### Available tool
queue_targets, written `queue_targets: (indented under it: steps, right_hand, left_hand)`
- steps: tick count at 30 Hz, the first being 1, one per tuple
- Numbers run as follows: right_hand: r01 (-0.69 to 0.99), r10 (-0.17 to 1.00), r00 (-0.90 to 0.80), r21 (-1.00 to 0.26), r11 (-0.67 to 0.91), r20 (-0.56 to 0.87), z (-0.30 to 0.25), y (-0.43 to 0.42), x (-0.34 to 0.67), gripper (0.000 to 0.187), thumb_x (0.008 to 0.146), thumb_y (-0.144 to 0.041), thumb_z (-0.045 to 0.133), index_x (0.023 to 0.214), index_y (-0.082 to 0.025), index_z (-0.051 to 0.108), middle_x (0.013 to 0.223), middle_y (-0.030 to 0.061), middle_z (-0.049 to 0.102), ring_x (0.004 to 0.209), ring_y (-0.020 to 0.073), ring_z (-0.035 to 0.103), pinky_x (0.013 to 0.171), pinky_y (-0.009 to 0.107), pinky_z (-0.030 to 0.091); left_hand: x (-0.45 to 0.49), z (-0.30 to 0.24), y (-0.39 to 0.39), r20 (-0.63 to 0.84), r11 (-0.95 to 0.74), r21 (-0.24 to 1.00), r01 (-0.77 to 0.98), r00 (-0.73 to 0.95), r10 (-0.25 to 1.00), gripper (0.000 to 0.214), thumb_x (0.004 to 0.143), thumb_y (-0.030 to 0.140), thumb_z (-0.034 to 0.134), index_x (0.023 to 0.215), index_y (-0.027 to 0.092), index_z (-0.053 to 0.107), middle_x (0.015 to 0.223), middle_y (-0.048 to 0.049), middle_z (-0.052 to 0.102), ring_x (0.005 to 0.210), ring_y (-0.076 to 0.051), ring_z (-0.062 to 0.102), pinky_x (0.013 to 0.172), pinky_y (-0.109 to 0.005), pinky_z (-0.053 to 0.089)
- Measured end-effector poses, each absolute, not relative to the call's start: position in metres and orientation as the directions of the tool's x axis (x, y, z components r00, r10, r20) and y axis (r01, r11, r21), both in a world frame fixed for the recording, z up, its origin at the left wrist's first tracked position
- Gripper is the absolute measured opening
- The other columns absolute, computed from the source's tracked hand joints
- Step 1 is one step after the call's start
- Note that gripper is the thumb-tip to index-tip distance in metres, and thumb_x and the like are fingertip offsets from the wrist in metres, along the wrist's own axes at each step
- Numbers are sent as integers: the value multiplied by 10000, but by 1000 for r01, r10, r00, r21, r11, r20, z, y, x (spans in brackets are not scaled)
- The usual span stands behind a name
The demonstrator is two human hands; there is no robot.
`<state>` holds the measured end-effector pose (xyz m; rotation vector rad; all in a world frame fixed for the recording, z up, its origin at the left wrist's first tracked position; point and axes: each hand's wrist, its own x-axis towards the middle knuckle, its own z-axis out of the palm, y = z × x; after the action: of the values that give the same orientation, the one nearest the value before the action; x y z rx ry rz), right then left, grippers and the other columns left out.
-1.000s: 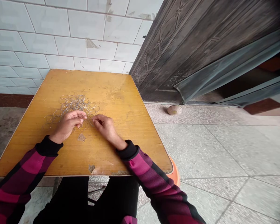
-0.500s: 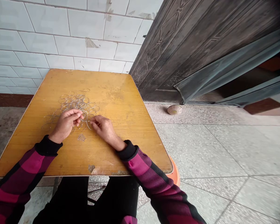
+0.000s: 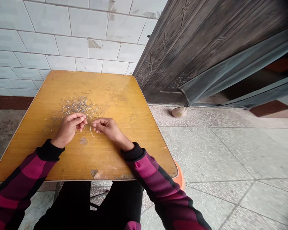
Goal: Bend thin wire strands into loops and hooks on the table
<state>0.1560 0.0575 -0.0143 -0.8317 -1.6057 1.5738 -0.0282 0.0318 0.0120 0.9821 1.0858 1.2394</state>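
Observation:
A loose tangle of thin silvery wire loops [image 3: 78, 104] lies on the wooden tabletop [image 3: 124, 95]. At its near edge, my left hand [image 3: 70, 126] is closed in a pinch on a thin curved wire [image 3: 91, 130]. The wire bends down through the small gap between my hands. My right hand [image 3: 108, 127] is also pinched, with its fingertips at this wire; a short end shows below them. Both hands are just above the table, their fingertips a little apart. The exact grip points are too small to make out.
A white tiled wall [image 3: 86, 25] stands behind the table, and a dark carved wooden door [image 3: 172, 48] with a grey curtain [image 3: 206, 80] is at the right. A worn ball [image 3: 179, 112] rests on the floor. Part of an orange stool [image 3: 180, 175] shows under the table's right corner.
My right hand has turned slightly and its fingertips have come a bit closer to my left hand. The curved wire between them has shifted. My left hand has barely moved.

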Motion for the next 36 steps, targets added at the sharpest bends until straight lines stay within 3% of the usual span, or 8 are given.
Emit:
queue_targets:
  steps: [7, 16, 25, 31, 36]
  right_hand:
    - [26, 822, -570, -999, 38, 16, -20, 58, 155, 217, 767, -375, 706, 839, -171, 687, 668, -19, 617, 565, 79, 520, 529, 217, 418]
    - [115, 765, -643, -992, 45, -40, -20, 56, 155, 233, 779, -386, 667, 824, -157, 669, 662, -15, 610, 531, 70, 483, 503, 206, 390]
    - [218, 843, -517, -930, 297, 148, -18, 56, 155, 300, 847, -442, 600, 757, -160, 652, 602, -23, 534, 541, 85, 406, 530, 227, 323]
    - [126, 894, -429, -972, 198, 126, -15, 52, 153, 311, 848, -464, 593, 750, -170, 623, 613, -22, 539, 510, 77, 380, 495, 224, 300]
    - [-9, 900, -434, -999, 47, 46, -16, 51, 149, 304, 786, -481, 659, 786, -181, 610, 684, -14, 605, 496, 69, 450, 471, 210, 355]
  left_hand:
    - [-34, 7, 35, -49, 49, 999, 14, 30, 998, 193, 690, 295, 720, 811, 151, 676, 639, -7, 645, 387, -35, 333, 365, -196, 194]
    - [-33, 7, 38, -44, 15, 982, -186, -153, 987, 173, 674, 249, 729, 779, 143, 644, 676, -12, 644, 431, -32, 405, 396, -174, 270]
    - [-30, 9, 34, -133, 142, 961, -236, 52, 990, 218, 683, 293, 777, 763, 133, 651, 667, -2, 606, 474, -39, 444, 401, -159, 302]
    - [-35, 6, 35, -197, 273, 898, -345, 239, 951, 254, 706, 345, 795, 752, 124, 679, 700, -19, 599, 494, -30, 442, 390, -132, 302]
    - [-36, 0, 37, -221, 354, 837, -417, 335, 916, 229, 695, 315, 809, 736, 127, 683, 678, -15, 588, 471, -25, 422, 375, -135, 300]
